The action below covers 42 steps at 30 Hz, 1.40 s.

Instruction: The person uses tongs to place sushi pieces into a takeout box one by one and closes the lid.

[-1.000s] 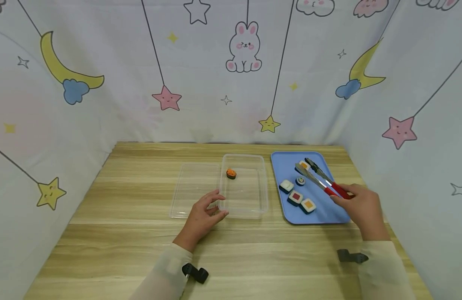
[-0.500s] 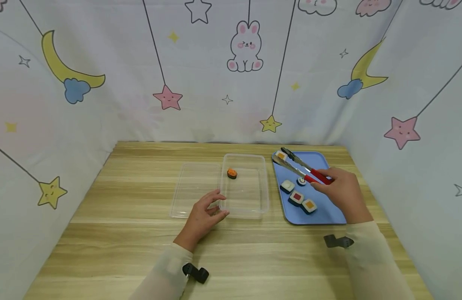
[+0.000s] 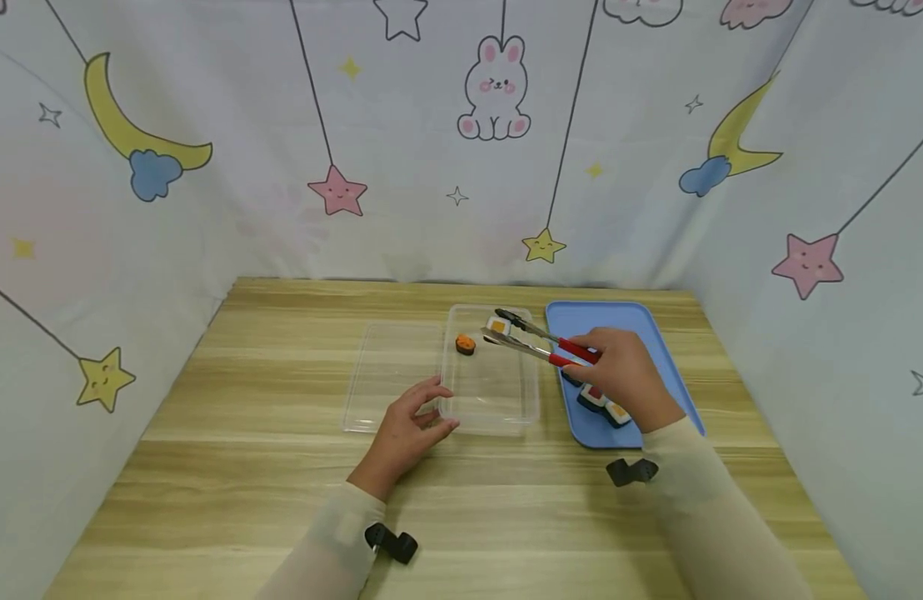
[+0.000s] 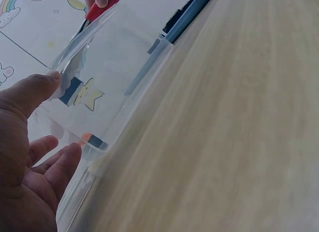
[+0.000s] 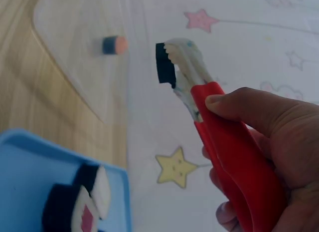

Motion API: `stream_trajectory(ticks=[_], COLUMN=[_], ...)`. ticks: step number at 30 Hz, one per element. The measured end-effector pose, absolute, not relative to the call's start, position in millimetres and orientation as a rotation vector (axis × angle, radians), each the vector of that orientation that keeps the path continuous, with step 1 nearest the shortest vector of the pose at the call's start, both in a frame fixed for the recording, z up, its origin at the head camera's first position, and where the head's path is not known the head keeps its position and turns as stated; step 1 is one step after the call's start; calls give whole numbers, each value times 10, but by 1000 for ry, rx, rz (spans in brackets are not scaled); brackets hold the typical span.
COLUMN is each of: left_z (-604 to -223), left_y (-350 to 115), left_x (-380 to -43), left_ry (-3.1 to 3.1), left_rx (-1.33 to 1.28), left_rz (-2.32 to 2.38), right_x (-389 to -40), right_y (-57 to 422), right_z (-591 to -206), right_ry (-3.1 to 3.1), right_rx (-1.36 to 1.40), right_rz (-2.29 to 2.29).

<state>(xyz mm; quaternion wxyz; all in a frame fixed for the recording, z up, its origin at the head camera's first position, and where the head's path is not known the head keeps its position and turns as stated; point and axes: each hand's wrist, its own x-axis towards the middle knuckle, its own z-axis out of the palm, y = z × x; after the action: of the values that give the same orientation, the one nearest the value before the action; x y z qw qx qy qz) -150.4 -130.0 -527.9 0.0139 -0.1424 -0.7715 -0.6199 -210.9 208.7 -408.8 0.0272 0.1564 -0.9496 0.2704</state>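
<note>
Sushi piece [image 3: 497, 326] with yellow centre, where is it?

Pinched in the tips of the tongs [image 3: 561, 361], over the far part of the clear box [image 3: 491, 387], can't tell how high

Hands?

Right hand [image 3: 619, 367] grasps the tongs by their red handles; left hand [image 3: 404, 429] relaxed, thumb and fingertips at the box's near left corner

Around?

Orange-topped piece [image 3: 465, 344] inside box, lid [image 3: 392, 375] just left, blue tray [image 3: 611, 313] right with more sushi [image 3: 592, 396], all on desk [image 3: 281, 375]

Right hand [image 3: 619, 367] and tongs [image 3: 572, 346] have shifted leftward, bringing the pinched yellow-centred sushi piece [image 3: 498, 326] from blue tray [image 3: 598, 315] to over clear container [image 3: 491, 392]
</note>
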Motion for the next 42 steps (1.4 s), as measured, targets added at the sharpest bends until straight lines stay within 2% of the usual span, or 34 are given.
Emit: stream_trajectory(ticks=[8,19,42], left_z=[-5261,-5253,-5278], left_y=[-1299,-1287,-1303], left_x=[-1504,-1503,-1496], left_ry=[-2394,-2388,-2381], left_rx=[-449,-421,-449], left_rz=[-1939,-1948,-1949], right_x=[-2141,-2174,-2270], right_y=[1851,1654,1509], right_z=[-4188,-4131,-4106], right_ry=[-2981,-3101,-3164], right_rx=[563,584,701], right_rz=[792,729,478])
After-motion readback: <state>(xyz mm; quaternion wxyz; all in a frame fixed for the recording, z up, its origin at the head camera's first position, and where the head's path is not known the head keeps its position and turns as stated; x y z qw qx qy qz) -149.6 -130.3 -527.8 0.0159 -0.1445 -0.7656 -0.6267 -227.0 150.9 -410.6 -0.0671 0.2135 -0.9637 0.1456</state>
